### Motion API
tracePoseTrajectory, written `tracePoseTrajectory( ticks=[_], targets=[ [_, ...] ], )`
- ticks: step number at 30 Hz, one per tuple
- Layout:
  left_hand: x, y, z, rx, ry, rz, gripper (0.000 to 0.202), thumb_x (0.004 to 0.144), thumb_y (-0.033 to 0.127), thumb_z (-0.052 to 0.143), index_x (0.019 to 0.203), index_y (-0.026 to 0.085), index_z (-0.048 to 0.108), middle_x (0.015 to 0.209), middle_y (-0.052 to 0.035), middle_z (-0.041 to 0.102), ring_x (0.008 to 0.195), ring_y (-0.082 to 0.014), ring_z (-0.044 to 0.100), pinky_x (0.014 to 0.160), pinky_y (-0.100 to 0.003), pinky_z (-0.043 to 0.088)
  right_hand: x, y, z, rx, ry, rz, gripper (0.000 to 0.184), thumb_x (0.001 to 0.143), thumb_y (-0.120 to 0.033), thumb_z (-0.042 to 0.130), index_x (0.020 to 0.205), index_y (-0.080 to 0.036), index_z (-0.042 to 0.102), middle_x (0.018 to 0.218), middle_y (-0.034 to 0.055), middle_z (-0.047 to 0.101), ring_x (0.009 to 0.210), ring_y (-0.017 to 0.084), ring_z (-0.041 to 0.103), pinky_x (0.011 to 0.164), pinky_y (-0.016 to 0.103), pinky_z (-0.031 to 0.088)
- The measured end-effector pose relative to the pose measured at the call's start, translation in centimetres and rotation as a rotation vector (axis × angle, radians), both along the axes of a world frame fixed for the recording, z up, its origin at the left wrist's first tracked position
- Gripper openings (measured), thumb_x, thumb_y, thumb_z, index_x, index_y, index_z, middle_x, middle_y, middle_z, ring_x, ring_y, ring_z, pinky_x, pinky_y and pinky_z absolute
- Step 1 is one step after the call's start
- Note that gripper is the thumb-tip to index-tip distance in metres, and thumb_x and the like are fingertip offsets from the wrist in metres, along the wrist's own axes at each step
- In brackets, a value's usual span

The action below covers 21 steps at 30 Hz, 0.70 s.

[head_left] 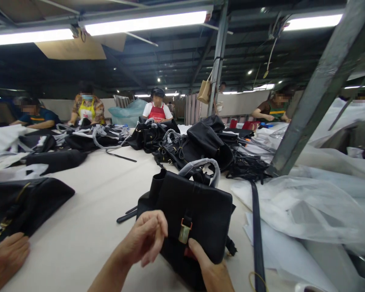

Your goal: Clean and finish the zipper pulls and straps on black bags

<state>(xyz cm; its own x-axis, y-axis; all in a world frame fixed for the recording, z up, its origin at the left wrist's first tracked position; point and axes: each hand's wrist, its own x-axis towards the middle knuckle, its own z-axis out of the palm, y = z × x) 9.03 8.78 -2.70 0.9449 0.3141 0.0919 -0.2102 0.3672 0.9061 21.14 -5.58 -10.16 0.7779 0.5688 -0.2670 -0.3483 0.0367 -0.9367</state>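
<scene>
A black leather bag (197, 190) stands tilted on the pale table in front of me. Its flap carries a gold clasp (184, 233) on a short black strap, with a bit of red below it. Clear wrapping covers the top handle (200, 162). My right hand (211, 267) grips the lower front of the bag, thumb just under the clasp; its other fingers are hidden. Before the bag's left side hovers my left hand (147, 239), fingers loosely bent and apart, with nothing visible in them. A loose black strap end (126, 217) sticks out at the bag's left.
Another person's hand (10, 255) rests by a second black bag (33, 202) at left. Behind lies a heap of black bags (200, 142). Plastic sheeting (307, 202), a long black strap (257, 239) and a slanted metal post (316, 89) are at right. Several co-workers sit across the table.
</scene>
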Motion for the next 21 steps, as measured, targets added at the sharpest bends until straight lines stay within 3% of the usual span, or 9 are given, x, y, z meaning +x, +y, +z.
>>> tracePoseTrajectory(
  ticks=[3, 5, 8, 12, 14, 16, 17, 19, 21],
  targets=[
    [-1.7, 1.3, 1.1, 0.144, 0.182, -0.247, 0.034, 0.076, 0.042, 0.075, 0.071, 0.008, 0.075, 0.041, -0.0029, 0.062, 0.029, -0.0069, 0.048, 0.029, -0.014, 0.028, 0.6, 0.1, 1.5, 0.278, 0.224, 0.136, 0.032, 0.055, -0.045, 0.086, 0.063, -0.017, 0.074, 0.061, 0.0025, 0.072, 0.06, 0.02, 0.065, 0.06, 0.032, 0.055],
    [-2.2, 1.7, 1.5, 0.214, 0.237, -0.403, 0.038, 0.068, 0.039, 0.083, 0.096, 0.014, 0.077, 0.062, -0.0055, 0.075, 0.039, -0.0062, 0.053, 0.036, -0.013, 0.033, 1.3, -0.2, 2.7, 0.39, 0.385, 0.203, 0.034, 0.049, -0.043, 0.09, 0.058, -0.016, 0.072, 0.055, 0.001, 0.069, 0.051, 0.016, 0.062, 0.052, 0.028, 0.052],
    [-2.1, 1.8, 1.3, 0.223, 0.291, -0.619, 0.084, 0.063, 0.044, 0.086, 0.138, 0.028, 0.051, 0.093, -0.0046, 0.079, 0.039, -0.0055, 0.051, 0.035, -0.014, 0.037, 2.2, -1.0, 4.0, 0.497, 0.538, 0.228, 0.031, 0.047, -0.038, 0.092, 0.058, -0.016, 0.073, 0.05, -0.0008, 0.067, 0.045, 0.012, 0.059, 0.048, 0.024, 0.049],
    [-1.8, 1.7, 0.1, 0.184, 0.27, -0.574, 0.089, 0.069, 0.038, 0.083, 0.145, 0.036, 0.035, 0.104, -0.0026, 0.077, 0.038, -0.0035, 0.053, 0.034, -0.012, 0.04, 3.0, -1.6, 4.2, 0.653, 0.591, 0.22, 0.025, 0.051, -0.03, 0.092, 0.06, -0.017, 0.072, 0.052, -0.0035, 0.066, 0.045, 0.007, 0.054, 0.048, 0.02, 0.048],
    [-2.0, 1.7, 0.0, 0.194, 0.189, -0.547, 0.093, 0.067, 0.036, 0.085, 0.145, 0.038, 0.035, 0.111, -0.0028, 0.075, 0.059, -0.0087, 0.069, 0.055, -0.017, 0.052, 3.2, -1.6, 3.9, 0.687, 0.609, 0.236, 0.023, 0.054, -0.028, 0.091, 0.061, -0.018, 0.072, 0.051, -0.0047, 0.064, 0.046, 0.007, 0.054, 0.049, 0.019, 0.048],
    [-2.5, 1.8, 0.4, 0.215, 0.189, -0.608, 0.093, 0.064, 0.045, 0.085, 0.144, 0.033, 0.039, 0.102, -0.0026, 0.077, 0.085, -0.0202, 0.074, 0.075, -0.03, 0.056, 3.3, -1.6, 3.5, 0.723, 0.609, 0.252, 0.021, 0.057, -0.027, 0.09, 0.061, -0.018, 0.071, 0.051, -0.0056, 0.062, 0.046, 0.006, 0.053, 0.049, 0.019, 0.048],
    [-2.7, 1.8, 0.7, 0.213, 0.21, -0.65, 0.094, 0.062, 0.052, 0.083, 0.143, 0.03, 0.041, 0.093, -0.0029, 0.078, 0.089, -0.0245, 0.074, 0.076, -0.034, 0.056, 3.3, -1.6, 3.3, 0.736, 0.6, 0.26, 0.02, 0.059, -0.027, 0.089, 0.062, -0.018, 0.071, 0.052, -0.0056, 0.062, 0.047, 0.006, 0.053, 0.05, 0.019, 0.048],
    [-3.1, 1.9, 1.0, 0.182, 0.26, -0.696, 0.097, 0.061, 0.062, 0.079, 0.143, 0.027, 0.042, 0.087, -0.0044, 0.078, 0.078, -0.0271, 0.075, 0.061, -0.034, 0.056, 3.5, -1.5, 2.9, 0.718, 0.577, 0.301, 0.018, 0.063, -0.029, 0.087, 0.066, -0.018, 0.072, 0.055, -0.0045, 0.065, 0.05, 0.007, 0.055, 0.053, 0.02, 0.049],
    [-3.0, 1.8, 0.8, 0.159, 0.293, -0.669, 0.1, 0.061, 0.061, 0.079, 0.146, 0.032, 0.035, 0.103, -0.0061, 0.077, 0.066, -0.0231, 0.074, 0.045, -0.026, 0.049, 3.7, -1.5, 2.5, 0.671, 0.544, 0.347, 0.019, 0.065, -0.033, 0.086, 0.069, -0.018, 0.073, 0.059, -0.0032, 0.066, 0.053, 0.008, 0.057, 0.057, 0.021, 0.051]
  ],
)
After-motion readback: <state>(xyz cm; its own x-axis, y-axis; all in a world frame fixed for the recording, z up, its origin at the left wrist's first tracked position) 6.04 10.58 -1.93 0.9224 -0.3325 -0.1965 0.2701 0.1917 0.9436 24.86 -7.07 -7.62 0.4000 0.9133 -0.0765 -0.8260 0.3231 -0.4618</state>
